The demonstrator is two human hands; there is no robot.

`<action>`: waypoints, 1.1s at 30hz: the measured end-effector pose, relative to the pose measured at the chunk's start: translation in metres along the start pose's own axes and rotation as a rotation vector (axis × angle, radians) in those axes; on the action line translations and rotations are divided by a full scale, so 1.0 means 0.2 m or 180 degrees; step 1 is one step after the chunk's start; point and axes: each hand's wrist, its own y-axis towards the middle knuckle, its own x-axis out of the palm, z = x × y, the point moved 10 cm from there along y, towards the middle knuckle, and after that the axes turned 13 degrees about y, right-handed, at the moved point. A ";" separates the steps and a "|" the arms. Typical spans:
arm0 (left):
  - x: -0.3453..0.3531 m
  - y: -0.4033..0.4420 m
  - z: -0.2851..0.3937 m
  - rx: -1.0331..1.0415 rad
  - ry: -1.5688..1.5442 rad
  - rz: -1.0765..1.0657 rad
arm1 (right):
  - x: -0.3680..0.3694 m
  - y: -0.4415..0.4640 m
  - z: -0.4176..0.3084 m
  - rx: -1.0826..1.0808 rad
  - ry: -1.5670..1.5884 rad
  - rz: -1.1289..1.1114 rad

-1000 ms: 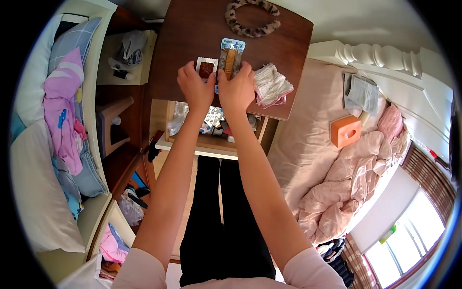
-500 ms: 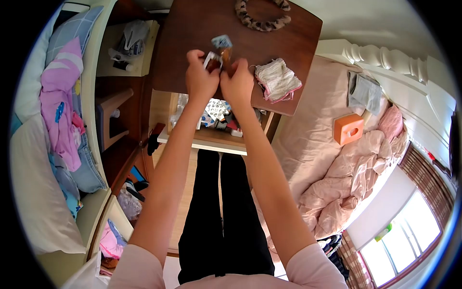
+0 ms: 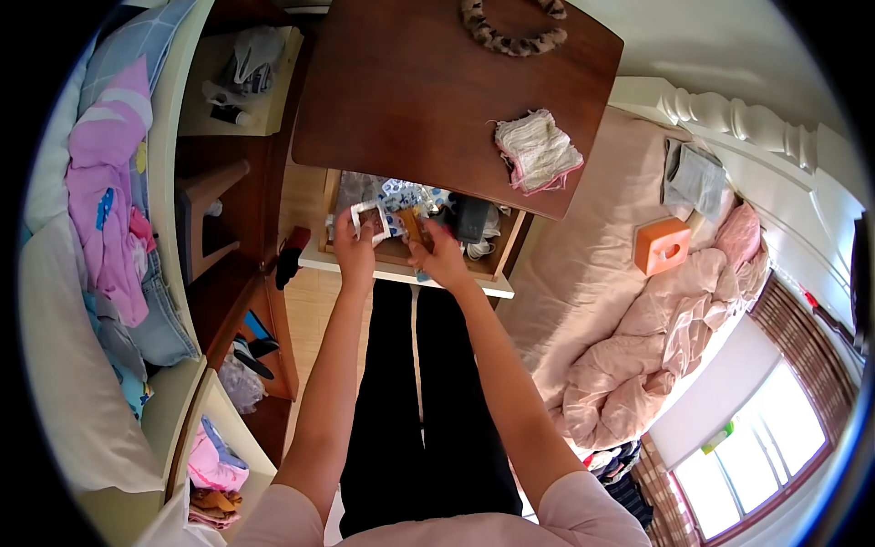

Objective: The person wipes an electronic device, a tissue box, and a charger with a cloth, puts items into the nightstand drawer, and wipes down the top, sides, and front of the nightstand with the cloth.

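My left hand (image 3: 355, 253) is closed around a small white-edged, flat item (image 3: 369, 219) with a brownish middle. Between the fingers of my right hand (image 3: 442, 260) is a slim amber-brown item (image 3: 412, 224); its exact kind is unclear. Both hands are over the front of a pulled-out drawer (image 3: 492, 281). Inside it lie blue-and-white patterned packets (image 3: 406, 195), a dark grey box-shaped thing (image 3: 471, 219) and a white cord (image 3: 481, 246). Part of the drawer's contents is hidden by my hands and the tabletop.
The brown tabletop (image 3: 410, 91) overhangs the drawer, bearing a folded white cloth (image 3: 540, 150) and a leopard-print headband (image 3: 510, 41). To the right is a bed (image 3: 583, 237) with an orange tissue box (image 3: 662, 246). Shelves with bedding and clothes (image 3: 108, 201) line the left.
Both hands have come down from above the tabletop to the drawer, bringing the held items with them. They are now a little farther apart.
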 end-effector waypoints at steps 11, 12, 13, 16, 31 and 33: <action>-0.12 -0.05 0.35 0.0872 0.0787 0.0709 | -0.22 -0.08 -0.85 -0.1735 -0.0792 0.1327; -0.05 -0.05 0.40 0.0867 0.0583 0.0486 | -0.24 -0.04 -1.02 -0.2159 -0.1107 0.1432; 0.02 -0.05 0.48 0.0865 0.0380 0.0269 | -0.25 0.02 -1.17 -0.2587 -0.1421 0.1530; 0.15 -0.01 0.66 0.0971 0.0082 -0.0064 | -0.32 0.31 -1.41 -0.2690 -0.1860 0.1796; -0.01 -0.16 0.60 0.0219 -0.0798 -0.0284 | -0.11 0.02 -1.26 -0.2875 -0.2818 0.1235; -0.07 -0.25 0.57 0.0115 -0.1023 -0.0305 | 0.07 -0.22 -1.03 -0.2920 -0.2596 0.0516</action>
